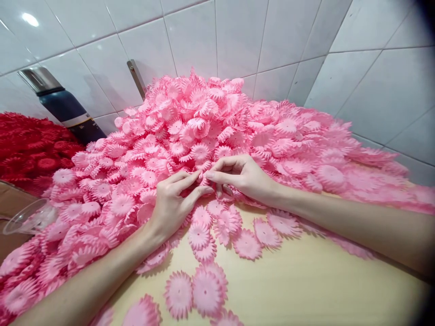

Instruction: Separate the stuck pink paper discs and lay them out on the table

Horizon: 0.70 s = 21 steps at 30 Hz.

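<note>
My left hand (175, 199) and my right hand (243, 176) meet at the front of a big heap of pink fabric flower petals (190, 122). Between the fingertips of both hands is a small pink petal piece (205, 174) with a fringed edge. Thumb and forefinger of each hand are pinched on it, and part of it is hidden by the fingers. Just below the hands, several loose round pink petals (247, 244) lie on the pale yellow table (306, 280), each with a small hole in its middle.
A dark blue flask (68, 106) with a steel cap leans at the back left. Red petals (34, 145) are piled beside it. A clear plastic cup (30, 217) lies at the left edge near a cardboard box (13, 201). White tiled walls (238, 36) close off the back and right.
</note>
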### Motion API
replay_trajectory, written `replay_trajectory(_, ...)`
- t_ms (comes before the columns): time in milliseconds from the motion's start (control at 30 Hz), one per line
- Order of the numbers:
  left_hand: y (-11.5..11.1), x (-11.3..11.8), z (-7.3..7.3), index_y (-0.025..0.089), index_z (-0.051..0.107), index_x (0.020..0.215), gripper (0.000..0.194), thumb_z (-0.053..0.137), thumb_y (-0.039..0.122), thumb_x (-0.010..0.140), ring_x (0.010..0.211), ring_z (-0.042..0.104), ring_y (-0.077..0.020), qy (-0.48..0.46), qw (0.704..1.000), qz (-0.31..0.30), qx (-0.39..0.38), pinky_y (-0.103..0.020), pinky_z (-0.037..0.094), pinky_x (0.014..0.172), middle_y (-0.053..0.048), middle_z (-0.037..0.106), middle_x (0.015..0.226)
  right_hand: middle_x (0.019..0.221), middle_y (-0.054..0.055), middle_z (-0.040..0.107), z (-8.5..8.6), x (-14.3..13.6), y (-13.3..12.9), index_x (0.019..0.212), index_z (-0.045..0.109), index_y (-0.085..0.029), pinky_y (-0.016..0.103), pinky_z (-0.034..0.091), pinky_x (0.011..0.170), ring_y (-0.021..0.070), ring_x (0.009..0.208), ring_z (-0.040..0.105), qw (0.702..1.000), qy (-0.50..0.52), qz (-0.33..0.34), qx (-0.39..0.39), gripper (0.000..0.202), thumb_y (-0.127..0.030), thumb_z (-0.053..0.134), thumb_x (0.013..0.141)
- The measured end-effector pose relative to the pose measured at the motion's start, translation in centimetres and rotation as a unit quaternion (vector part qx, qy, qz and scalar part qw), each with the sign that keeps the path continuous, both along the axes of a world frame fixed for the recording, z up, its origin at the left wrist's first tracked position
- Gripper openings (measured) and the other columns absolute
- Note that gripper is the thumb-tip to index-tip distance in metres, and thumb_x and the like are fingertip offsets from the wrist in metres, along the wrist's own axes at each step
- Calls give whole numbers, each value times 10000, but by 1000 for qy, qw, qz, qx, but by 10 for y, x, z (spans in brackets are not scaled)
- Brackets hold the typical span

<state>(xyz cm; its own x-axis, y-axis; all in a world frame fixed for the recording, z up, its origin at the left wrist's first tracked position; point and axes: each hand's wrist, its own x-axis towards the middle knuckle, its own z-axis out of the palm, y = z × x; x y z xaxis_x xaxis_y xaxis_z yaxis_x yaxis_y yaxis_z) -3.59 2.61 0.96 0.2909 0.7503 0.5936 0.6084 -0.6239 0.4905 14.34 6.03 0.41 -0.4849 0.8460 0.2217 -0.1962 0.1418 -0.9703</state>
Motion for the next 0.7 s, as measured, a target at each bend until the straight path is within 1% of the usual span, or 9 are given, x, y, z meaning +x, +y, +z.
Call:
replay_trajectory(100,-1,0,0,165,746,893,147,678,245,791,679,631,-125,-12,1000,2,7,-232,503,625,-47,712,804,581,4,660,0,1,0,739,673,-106,187,441,447,69,465,559,1000,-10,2,8,178,-277,704,777)
replay_trajectory(200,-1,0,0,166,752,843,109,698,225,770,644,620,-112,-30,999,13,14,-218,491,597,-32,709,767,595,14,659,0,1,0,751,683,-110,207,446,469,88,502,580,999,-31,0,23,204,-311,698,780)
replay_trajectory(300,-2,0,1,175,754,801,83,696,225,769,600,600,-103,-53,998,18,9,-214,479,559,-17,693,718,555,3,634,1,1,0,749,683,-113,202,419,443,81,467,556,999,-32,0,19,240,-350,697,778)
replay_trajectory(400,-2,-1,2,180,756,759,89,683,228,779,578,587,-101,-73,997,17,-17,-214,473,534,-13,672,672,550,-6,631,1,1,-1,769,689,-119,185,413,433,65,446,537,1000,-17,9,12,223,-342,707,771)
replay_trajectory(467,-1,-2,3,190,762,788,93,683,238,780,603,603,-111,-82,996,3,-46,-218,482,543,-23,687,702,569,-10,642,0,2,-1,768,688,-130,177,418,431,60,446,533,1000,-5,21,10,195,-319,730,750)
replay_trajectory(533,1,-3,2,207,763,861,124,707,247,758,655,630,-123,-97,992,-23,-75,-226,510,585,-31,715,777,599,-8,656,-1,2,0,758,686,-137,177,439,444,63,462,544,999,7,34,8,178,-299,751,726)
replay_trajectory(633,4,-5,-1,221,757,925,241,770,231,685,724,660,-142,-134,983,-61,-109,-241,553,656,-33,738,856,646,3,673,-2,3,2,734,688,-137,173,475,504,68,531,585,999,15,50,11,158,-279,756,724)
replay_trajectory(700,5,-6,-3,229,740,997,340,787,214,660,762,678,-156,-168,972,-81,-146,-264,578,705,-37,747,913,647,0,670,-3,3,3,714,688,-135,159,466,508,59,542,582,998,16,53,11,154,-272,757,726)
